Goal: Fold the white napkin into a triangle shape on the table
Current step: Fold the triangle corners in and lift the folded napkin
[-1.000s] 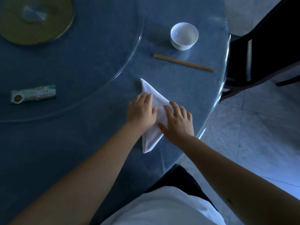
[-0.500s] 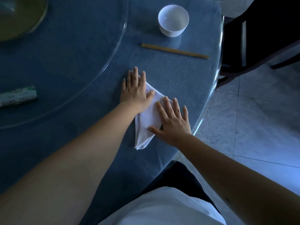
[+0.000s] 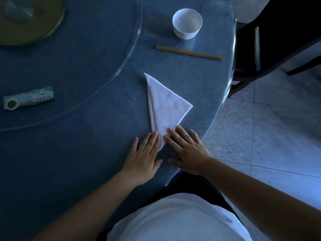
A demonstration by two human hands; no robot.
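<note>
Head view: flat palms at the napkin's near tip

Head view shows the white napkin (image 3: 165, 108) lying as a triangle on the blue table (image 3: 86, 153). Left hand (image 3: 145, 154) and right hand (image 3: 188, 153) lie spread flat, gripping nothing, fingertips touching its near corner.

No legible text; packet (image 3: 28, 100) print blurred.

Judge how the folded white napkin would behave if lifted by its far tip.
The napkin looks like soft terry, so it would probably droop. Its layered left edge suggests the folds would likely fall open. It probably weighs little.
</note>
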